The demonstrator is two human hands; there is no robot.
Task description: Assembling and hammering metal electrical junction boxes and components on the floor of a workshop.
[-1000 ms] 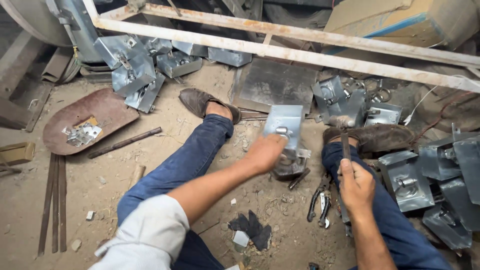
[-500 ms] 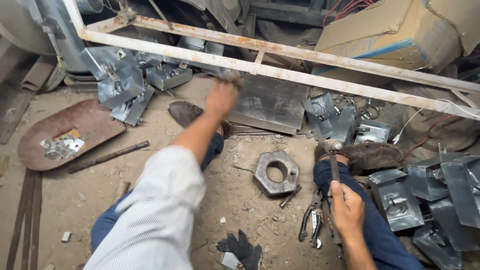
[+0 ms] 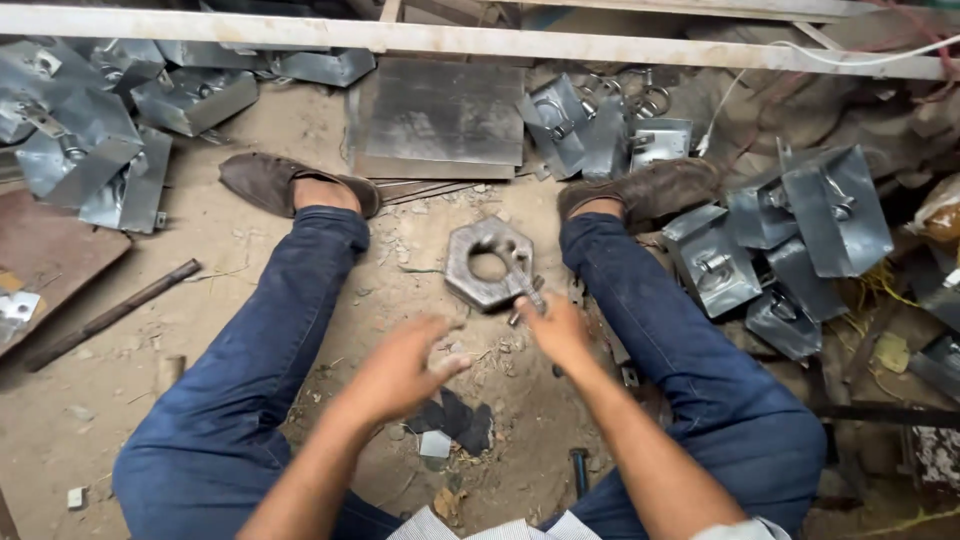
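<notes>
Hex block (image 3: 487, 267): thick grey metal, six-sided, round hole through the middle, worn and dull. It lies flat on the dirt floor (image 3: 230, 300) between the person's legs, just ahead of both hands.

Tool (image 3: 527, 290): a short metal piece, lying across the block's right edge and running down into the right hand; its exact kind cannot be told.

Right hand (image 3: 553, 325): closed around the lower end of the tool, just beside the block's lower right corner.

Left hand (image 3: 405, 368): fingers loosely spread, holding nothing, blurred, hovering above the floor near the block's lower left, not touching it.

Dark rag (image 3: 455, 418): on the floor below the left hand.

Legs in blue jeans, spread, brown shoes (image 3: 270, 182) at the far end.

Flat steel plate (image 3: 443, 115): beyond the block, under a long pale bar (image 3: 400, 35).

Folded sheet-metal brackets (image 3: 810, 215): heaped at right, more at upper left.

Rod (image 3: 110, 315): on the floor at left, well apart.
</notes>
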